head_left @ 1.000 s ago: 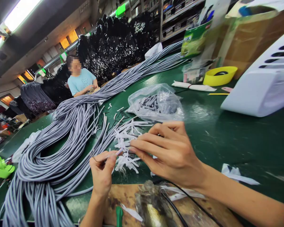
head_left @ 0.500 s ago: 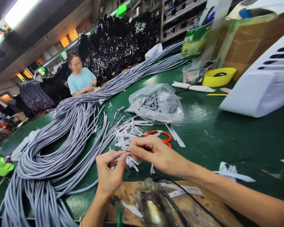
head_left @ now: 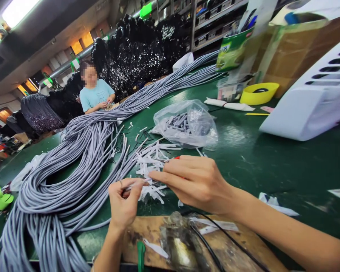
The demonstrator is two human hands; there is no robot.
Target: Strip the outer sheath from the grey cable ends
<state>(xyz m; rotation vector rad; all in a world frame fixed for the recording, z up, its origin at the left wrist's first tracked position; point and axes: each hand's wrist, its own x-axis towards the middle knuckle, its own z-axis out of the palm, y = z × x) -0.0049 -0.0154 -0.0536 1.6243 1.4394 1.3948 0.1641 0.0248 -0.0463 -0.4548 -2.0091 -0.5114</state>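
Cable end (head_left: pixel 150 182) is lying at 2 o'clock from the left hand (head_left: pixel 122 206), long axis running roughly 9 to 3. Left hand is pinching it, thumb against forefinger. Right hand (head_left: pixel 200 183) is hovering at its 3 o'clock, fingers half-curled, fingertips just beside; grip unclear.

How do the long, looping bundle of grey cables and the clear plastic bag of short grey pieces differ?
The long, looping bundle of grey cables lies uncovered; the clear plastic bag holds its short grey pieces. The bundle sweeps across much of the green table; the bag takes one compact spot. Both rest on that table and show grey.
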